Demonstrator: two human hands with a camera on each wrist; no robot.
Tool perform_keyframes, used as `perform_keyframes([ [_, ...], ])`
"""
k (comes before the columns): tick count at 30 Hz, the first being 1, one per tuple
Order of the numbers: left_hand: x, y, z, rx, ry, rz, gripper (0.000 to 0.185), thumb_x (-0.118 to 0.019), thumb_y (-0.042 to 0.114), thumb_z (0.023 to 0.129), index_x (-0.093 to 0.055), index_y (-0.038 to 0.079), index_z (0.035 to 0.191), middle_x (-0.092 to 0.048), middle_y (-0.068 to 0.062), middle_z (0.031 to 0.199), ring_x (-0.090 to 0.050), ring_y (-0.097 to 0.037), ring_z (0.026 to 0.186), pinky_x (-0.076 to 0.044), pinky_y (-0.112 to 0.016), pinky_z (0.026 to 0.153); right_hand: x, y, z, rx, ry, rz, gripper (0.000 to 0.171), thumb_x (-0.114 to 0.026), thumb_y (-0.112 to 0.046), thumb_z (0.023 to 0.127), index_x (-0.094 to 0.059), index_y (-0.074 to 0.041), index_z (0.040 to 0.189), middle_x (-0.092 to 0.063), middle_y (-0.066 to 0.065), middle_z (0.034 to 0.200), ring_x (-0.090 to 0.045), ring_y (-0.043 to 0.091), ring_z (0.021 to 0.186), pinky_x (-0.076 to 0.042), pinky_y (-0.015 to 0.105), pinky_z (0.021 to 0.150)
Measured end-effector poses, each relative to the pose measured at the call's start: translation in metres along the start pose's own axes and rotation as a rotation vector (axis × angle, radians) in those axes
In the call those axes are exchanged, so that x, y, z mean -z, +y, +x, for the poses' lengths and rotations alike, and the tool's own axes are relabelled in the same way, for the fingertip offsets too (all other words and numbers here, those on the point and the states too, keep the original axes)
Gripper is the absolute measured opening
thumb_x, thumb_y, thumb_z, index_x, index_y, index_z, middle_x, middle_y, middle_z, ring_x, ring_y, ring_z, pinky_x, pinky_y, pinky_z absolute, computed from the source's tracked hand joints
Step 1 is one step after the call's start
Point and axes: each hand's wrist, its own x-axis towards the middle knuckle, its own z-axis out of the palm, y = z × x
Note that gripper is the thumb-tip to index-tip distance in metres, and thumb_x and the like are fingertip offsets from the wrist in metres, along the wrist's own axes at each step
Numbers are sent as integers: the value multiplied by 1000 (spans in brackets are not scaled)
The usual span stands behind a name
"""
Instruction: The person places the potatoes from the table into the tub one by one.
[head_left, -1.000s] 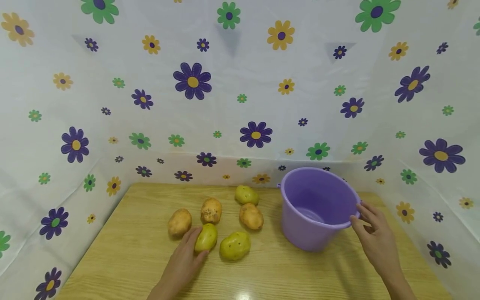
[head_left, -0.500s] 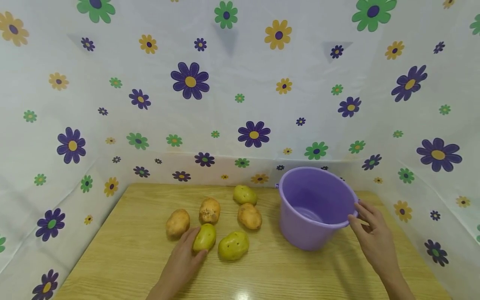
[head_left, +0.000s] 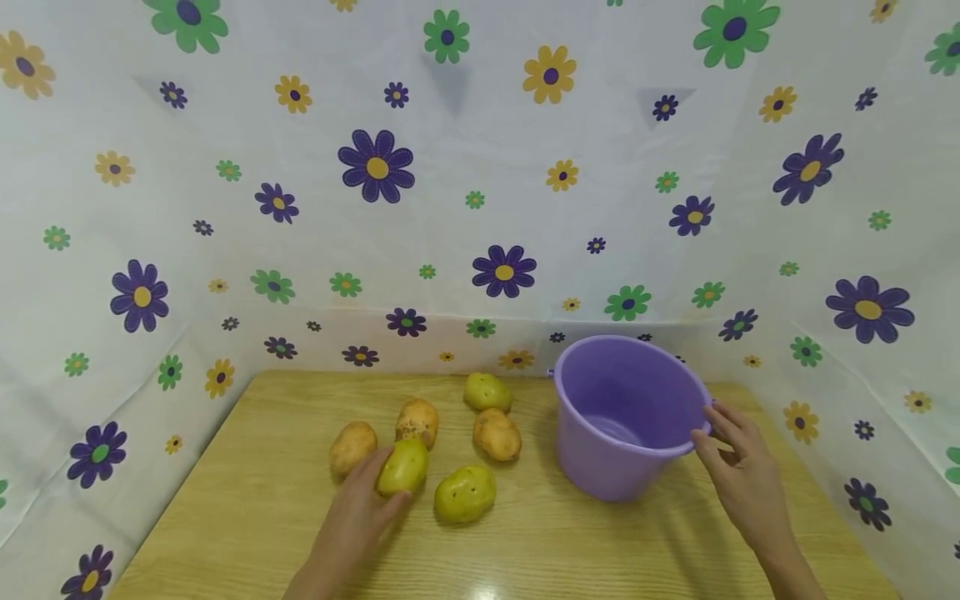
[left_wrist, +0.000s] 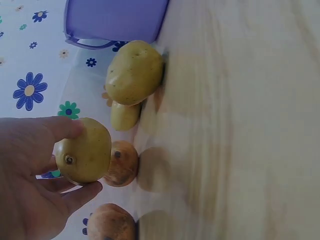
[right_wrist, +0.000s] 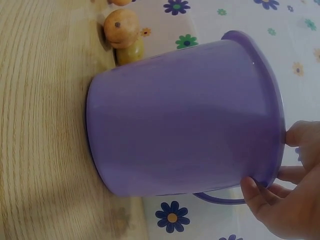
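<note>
My left hand (head_left: pixel 358 518) grips a yellow-green potato (head_left: pixel 403 467) between thumb and fingers; in the left wrist view the potato (left_wrist: pixel 84 151) sits clear of the wooden table (head_left: pixel 525 542). Several other potatoes lie around it: a greenish one (head_left: pixel 465 493) to its right, brown ones (head_left: pixel 352 446) (head_left: pixel 417 419) (head_left: pixel 497 434) behind, and a greenish one (head_left: pixel 487 391) at the back. A purple bucket (head_left: pixel 626 412) stands upright at the right. My right hand (head_left: pixel 738 471) holds its near-right rim, fingertips (right_wrist: pixel 252 187) on the lip.
A flower-printed white sheet (head_left: pixel 480 192) walls in the table on the back and both sides. The bucket's handle (right_wrist: pixel 220 198) hangs down along its side by my right hand. Bare tabletop lies along the front edge.
My left hand has raised the yellow-green potato slightly off the table and drawn it a little back and left. The right hand stays on the bucket rim.
</note>
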Motion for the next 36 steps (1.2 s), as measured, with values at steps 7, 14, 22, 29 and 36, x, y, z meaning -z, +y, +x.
perform_keyframes([
  [7, 16, 15, 8, 22, -7, -38, 66, -85, 11, 86, -55, 0, 143, -61, -18, 132, -62, -34, 116, -54, -53, 99, 1, -2, 0, -16, -13, -8, 46, -64, -13, 104, -54, 13, 141, -44, 24, 151, -44, -15, 112, -38, -2, 87],
  [14, 38, 35, 16, -21, 12, -64, 60, -83, 10, 88, -57, 1, 141, -62, -16, 127, -61, -29, 109, -57, -47, 91, 1, -1, 0, -10, -15, 10, 46, -63, -13, 104, -53, 14, 141, -43, 24, 151, -44, -14, 113, -39, -1, 87],
  [22, 67, 61, 27, -17, -28, -147, 62, -79, 10, 92, -51, -1, 146, -57, -19, 140, -61, -33, 120, -58, -43, 96, 1, 0, -1, -2, -12, 17, 46, -62, -12, 104, -53, 14, 141, -43, 26, 151, -44, -15, 113, -40, -1, 86],
  [29, 86, 74, 36, -47, -27, -160, 63, -78, 11, 93, -49, -1, 149, -55, -20, 144, -61, -35, 121, -57, -41, 97, 0, 0, 0, -1, -10, 11, 46, -64, -10, 103, -54, 16, 139, -44, 28, 149, -44, -17, 111, -41, -1, 84],
  [36, 95, 81, 41, -34, -39, -178, 65, -77, 12, 94, -48, 1, 150, -54, -20, 143, -60, -35, 121, -56, -43, 99, 0, 2, 1, -4, -9, 12, 45, -64, -8, 103, -53, 17, 139, -43, 29, 150, -43, -17, 111, -39, -2, 84],
])
